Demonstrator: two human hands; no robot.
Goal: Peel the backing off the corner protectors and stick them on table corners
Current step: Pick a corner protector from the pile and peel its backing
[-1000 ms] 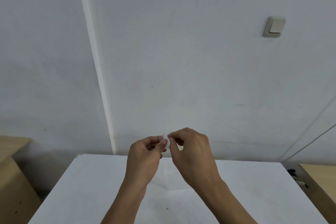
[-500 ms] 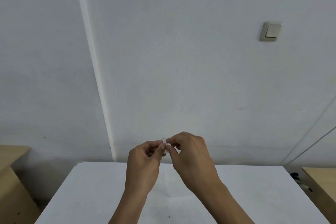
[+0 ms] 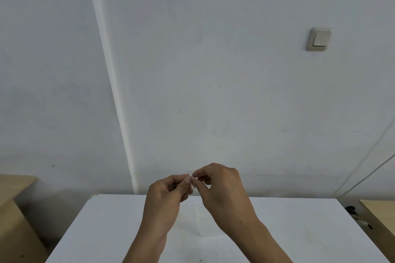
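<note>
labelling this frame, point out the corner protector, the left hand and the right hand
corner protector (image 3: 190, 172): head view, clear edge showing above the fingertips
left hand (image 3: 163, 196): head view, back of the hand
right hand (image 3: 223, 192): head view, back of the hand

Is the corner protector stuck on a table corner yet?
No, the left hand and right hand pinch the clear protector above the table.

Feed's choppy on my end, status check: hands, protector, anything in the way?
Left hand and right hand both pinching a small clear corner protector, held above the white table. Backing too small to tell. Nothing seen blocking the hands.
</note>
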